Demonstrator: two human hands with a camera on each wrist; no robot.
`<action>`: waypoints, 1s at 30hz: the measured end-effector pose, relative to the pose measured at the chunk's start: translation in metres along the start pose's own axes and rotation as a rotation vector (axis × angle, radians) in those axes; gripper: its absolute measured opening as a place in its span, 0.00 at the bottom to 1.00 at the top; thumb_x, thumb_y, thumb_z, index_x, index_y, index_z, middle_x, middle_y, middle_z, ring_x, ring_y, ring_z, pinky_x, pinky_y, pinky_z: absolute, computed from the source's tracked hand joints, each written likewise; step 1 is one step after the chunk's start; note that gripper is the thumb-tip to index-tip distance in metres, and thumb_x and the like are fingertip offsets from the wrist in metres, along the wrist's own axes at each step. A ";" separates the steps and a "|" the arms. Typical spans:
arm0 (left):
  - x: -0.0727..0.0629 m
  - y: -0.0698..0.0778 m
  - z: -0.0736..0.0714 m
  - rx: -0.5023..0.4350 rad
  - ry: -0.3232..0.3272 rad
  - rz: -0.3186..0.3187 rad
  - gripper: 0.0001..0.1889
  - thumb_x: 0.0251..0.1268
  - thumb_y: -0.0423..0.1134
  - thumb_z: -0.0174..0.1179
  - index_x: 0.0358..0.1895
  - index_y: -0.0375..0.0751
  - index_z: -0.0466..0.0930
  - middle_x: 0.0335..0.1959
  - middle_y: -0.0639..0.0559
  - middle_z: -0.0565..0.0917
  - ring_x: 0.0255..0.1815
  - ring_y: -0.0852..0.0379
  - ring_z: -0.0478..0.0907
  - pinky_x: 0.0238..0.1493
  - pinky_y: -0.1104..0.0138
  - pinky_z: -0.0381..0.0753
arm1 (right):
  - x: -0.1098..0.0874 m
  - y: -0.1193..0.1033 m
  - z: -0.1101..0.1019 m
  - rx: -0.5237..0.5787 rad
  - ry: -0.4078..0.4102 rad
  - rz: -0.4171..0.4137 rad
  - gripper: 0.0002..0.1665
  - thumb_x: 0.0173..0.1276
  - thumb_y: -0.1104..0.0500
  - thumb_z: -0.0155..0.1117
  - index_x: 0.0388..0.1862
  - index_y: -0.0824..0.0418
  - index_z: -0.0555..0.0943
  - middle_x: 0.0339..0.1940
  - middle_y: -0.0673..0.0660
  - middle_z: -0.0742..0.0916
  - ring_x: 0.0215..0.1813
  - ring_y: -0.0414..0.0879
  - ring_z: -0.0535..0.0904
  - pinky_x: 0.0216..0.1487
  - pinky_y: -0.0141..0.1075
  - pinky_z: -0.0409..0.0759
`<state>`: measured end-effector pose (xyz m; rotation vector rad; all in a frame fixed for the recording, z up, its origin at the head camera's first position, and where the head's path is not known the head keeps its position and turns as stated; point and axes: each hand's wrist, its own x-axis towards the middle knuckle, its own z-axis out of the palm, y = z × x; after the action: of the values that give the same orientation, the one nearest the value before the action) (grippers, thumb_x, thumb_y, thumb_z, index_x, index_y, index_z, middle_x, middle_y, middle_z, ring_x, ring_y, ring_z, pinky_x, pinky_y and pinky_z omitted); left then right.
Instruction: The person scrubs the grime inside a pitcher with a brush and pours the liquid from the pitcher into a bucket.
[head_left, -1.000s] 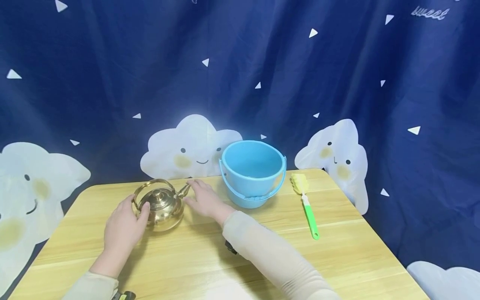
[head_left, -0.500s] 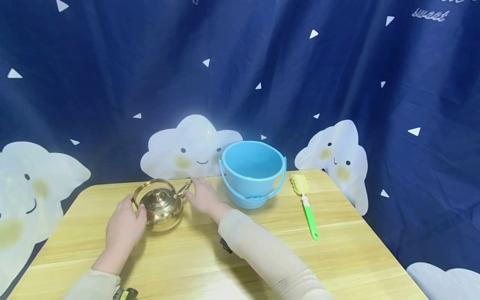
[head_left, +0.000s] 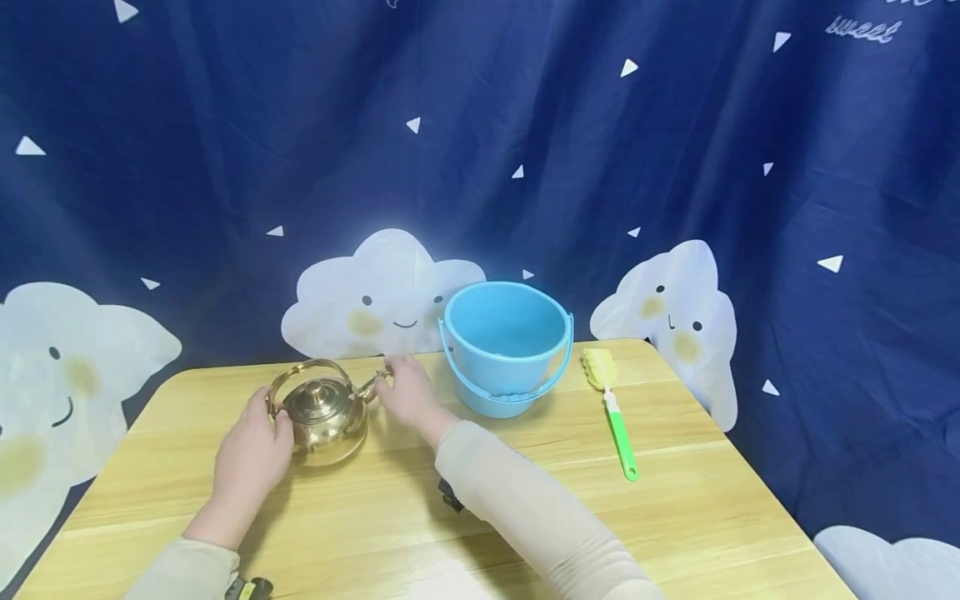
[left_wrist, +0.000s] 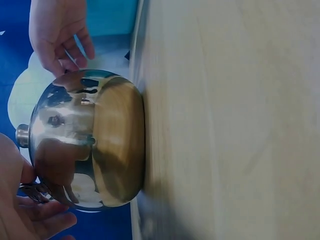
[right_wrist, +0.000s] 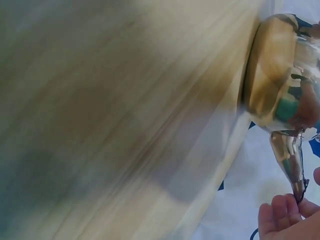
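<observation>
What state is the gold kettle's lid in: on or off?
On. In the head view the lid sits atop the kettle, its knob uppermost; the left wrist view also shows the knob there.

A pale blue plastic bucket stands upright near the far edge of the wood-grain counter, its bail handle hanging down along the near side. To its right, apart from it, lies a sponge brush, yellow head away from the viewer, green handle towards the viewer. Behind hangs a dark blue curtain printed with white triangles, smiling clouds and the word "sweet"
</observation>
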<state>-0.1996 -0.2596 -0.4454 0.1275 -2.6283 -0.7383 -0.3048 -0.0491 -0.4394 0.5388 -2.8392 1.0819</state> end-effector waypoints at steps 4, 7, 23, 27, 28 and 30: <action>0.000 -0.001 0.003 -0.026 0.003 0.001 0.27 0.76 0.36 0.43 0.71 0.21 0.57 0.55 0.21 0.76 0.46 0.22 0.78 0.36 0.37 0.78 | 0.001 0.000 0.004 0.174 0.007 0.070 0.23 0.75 0.55 0.58 0.65 0.63 0.77 0.57 0.55 0.84 0.56 0.47 0.81 0.60 0.37 0.78; 0.000 0.001 0.005 -0.063 -0.002 0.002 0.27 0.77 0.35 0.41 0.72 0.20 0.55 0.55 0.21 0.76 0.51 0.22 0.76 0.43 0.34 0.76 | 0.000 -0.002 0.005 0.273 0.001 0.128 0.17 0.74 0.57 0.61 0.59 0.59 0.79 0.52 0.53 0.86 0.53 0.46 0.83 0.56 0.37 0.81; 0.001 0.000 0.010 -0.271 -0.071 -0.122 0.30 0.81 0.38 0.35 0.77 0.25 0.42 0.62 0.19 0.69 0.62 0.22 0.68 0.58 0.33 0.68 | -0.007 -0.002 0.011 0.668 -0.003 0.311 0.14 0.69 0.61 0.67 0.52 0.62 0.81 0.40 0.53 0.85 0.39 0.46 0.84 0.48 0.41 0.85; 0.002 -0.001 0.012 -0.358 -0.104 -0.185 0.32 0.81 0.39 0.33 0.78 0.27 0.34 0.66 0.19 0.65 0.66 0.23 0.64 0.65 0.34 0.63 | -0.008 -0.004 0.013 0.745 -0.017 0.356 0.15 0.70 0.62 0.65 0.53 0.65 0.80 0.41 0.55 0.85 0.41 0.47 0.84 0.52 0.41 0.84; 0.002 -0.001 0.013 -0.384 -0.113 -0.206 0.33 0.81 0.40 0.33 0.78 0.27 0.33 0.67 0.19 0.64 0.68 0.23 0.63 0.67 0.35 0.61 | -0.008 -0.005 0.014 0.771 -0.017 0.367 0.14 0.70 0.63 0.65 0.53 0.66 0.80 0.41 0.56 0.85 0.41 0.48 0.85 0.52 0.42 0.85; 0.003 -0.001 0.013 -0.444 -0.142 -0.241 0.33 0.82 0.42 0.31 0.77 0.25 0.32 0.70 0.18 0.59 0.71 0.23 0.58 0.70 0.36 0.57 | -0.008 -0.006 0.015 0.835 -0.015 0.389 0.13 0.70 0.64 0.64 0.52 0.67 0.79 0.40 0.58 0.84 0.41 0.49 0.85 0.51 0.42 0.85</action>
<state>-0.2076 -0.2546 -0.4547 0.2744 -2.5304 -1.4393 -0.2941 -0.0604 -0.4487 -0.0089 -2.4341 2.3413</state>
